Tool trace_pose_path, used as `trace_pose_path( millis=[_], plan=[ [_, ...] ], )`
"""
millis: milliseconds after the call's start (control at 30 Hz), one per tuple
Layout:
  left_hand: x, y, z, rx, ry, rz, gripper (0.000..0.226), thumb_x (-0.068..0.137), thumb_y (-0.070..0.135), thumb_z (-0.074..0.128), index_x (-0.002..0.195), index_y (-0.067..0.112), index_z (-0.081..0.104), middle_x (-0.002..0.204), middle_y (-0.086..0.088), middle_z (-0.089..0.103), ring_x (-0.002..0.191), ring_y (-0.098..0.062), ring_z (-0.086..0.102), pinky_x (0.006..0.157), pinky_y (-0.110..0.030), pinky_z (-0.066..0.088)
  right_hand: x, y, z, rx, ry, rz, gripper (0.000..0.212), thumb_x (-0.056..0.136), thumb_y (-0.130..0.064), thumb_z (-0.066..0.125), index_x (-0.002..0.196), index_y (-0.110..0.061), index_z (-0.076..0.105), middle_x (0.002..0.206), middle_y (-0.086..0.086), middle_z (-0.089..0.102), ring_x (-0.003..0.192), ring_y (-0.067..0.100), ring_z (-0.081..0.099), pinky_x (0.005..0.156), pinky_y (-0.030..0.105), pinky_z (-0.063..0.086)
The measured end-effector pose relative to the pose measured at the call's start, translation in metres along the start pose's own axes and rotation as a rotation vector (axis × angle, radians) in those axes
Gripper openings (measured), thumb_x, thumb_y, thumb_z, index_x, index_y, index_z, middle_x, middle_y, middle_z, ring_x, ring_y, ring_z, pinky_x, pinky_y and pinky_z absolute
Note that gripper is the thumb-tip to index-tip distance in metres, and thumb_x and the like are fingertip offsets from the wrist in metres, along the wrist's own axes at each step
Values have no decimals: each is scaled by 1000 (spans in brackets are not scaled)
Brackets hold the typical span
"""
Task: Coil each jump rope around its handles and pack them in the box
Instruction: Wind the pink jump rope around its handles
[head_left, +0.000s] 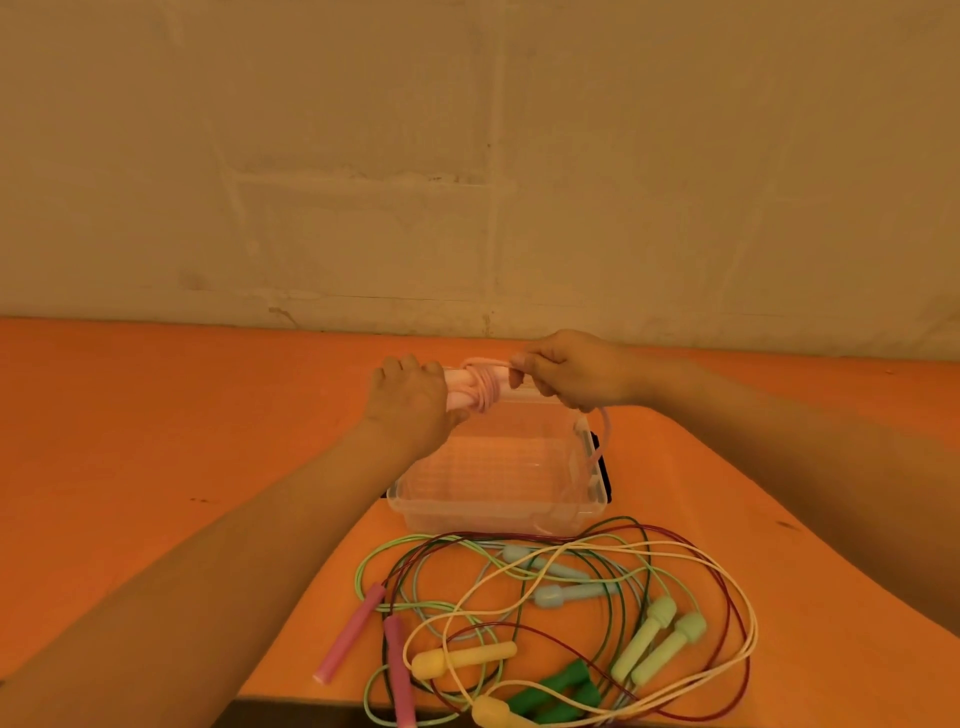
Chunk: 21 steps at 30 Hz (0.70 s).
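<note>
My left hand (410, 405) grips the light pink handles (460, 392) of a jump rope, held above the far rim of the clear plastic box (498, 506). Several turns of pink cord (485, 387) are wound around the handles. My right hand (569, 376) pinches the cord just right of the coil. The loose pink cord (597, 452) hangs from that hand over the box's right side and down its front. The box stands open with nothing inside but the trailing cord.
A tangle of uncoiled jump ropes (561, 608) lies on the orange table (156, 441) in front of the box: dark pink, yellow, pale blue, light green and dark green handles. A dark object (602, 467) sits by the box's right side. A wall rises behind.
</note>
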<state>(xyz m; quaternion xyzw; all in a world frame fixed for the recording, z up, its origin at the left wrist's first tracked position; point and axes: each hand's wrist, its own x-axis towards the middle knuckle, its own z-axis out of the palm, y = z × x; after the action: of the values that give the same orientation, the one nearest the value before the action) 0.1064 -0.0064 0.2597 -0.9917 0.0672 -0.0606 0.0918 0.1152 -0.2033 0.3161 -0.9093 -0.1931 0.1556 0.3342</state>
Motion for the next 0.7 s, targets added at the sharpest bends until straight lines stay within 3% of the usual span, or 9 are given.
trace_pose_path(
  millis=[233, 400, 567, 700],
  plan=[
    [18, -8, -15, -144, 64, -185, 62, 90, 59, 46, 121, 5, 46, 122, -18, 49, 114, -33, 46, 92, -37, 38, -7, 4, 25, 288, 18, 26, 36, 104, -31, 33, 104, -7, 60, 57, -1, 39, 40, 8, 30, 41, 20, 27],
    [24, -35, -22, -302, 107, -284, 62, 89, 60, 47, 112, 3, 48, 116, -22, 49, 109, -36, 45, 90, -40, 35, -15, 26, 34, 141, -19, -25, 33, 104, -27, 34, 101, -10, 62, 58, 1, 45, 49, 13, 36, 44, 19, 33],
    [23, -47, -33, -349, 203, -318, 63, 87, 56, 53, 114, 0, 48, 117, -25, 49, 109, -40, 44, 92, -44, 35, -12, 40, 37, 95, 45, -67, 29, 103, -23, 39, 96, -11, 64, 61, -1, 44, 47, 3, 36, 53, 18, 34],
    [24, -40, -43, -447, 259, -338, 63, 88, 54, 55, 116, -1, 47, 120, -25, 48, 112, -41, 43, 93, -45, 35, -10, 37, 52, 135, -39, -90, 29, 104, -23, 37, 94, -12, 62, 60, -2, 44, 47, 2, 38, 54, 18, 36]
  ],
)
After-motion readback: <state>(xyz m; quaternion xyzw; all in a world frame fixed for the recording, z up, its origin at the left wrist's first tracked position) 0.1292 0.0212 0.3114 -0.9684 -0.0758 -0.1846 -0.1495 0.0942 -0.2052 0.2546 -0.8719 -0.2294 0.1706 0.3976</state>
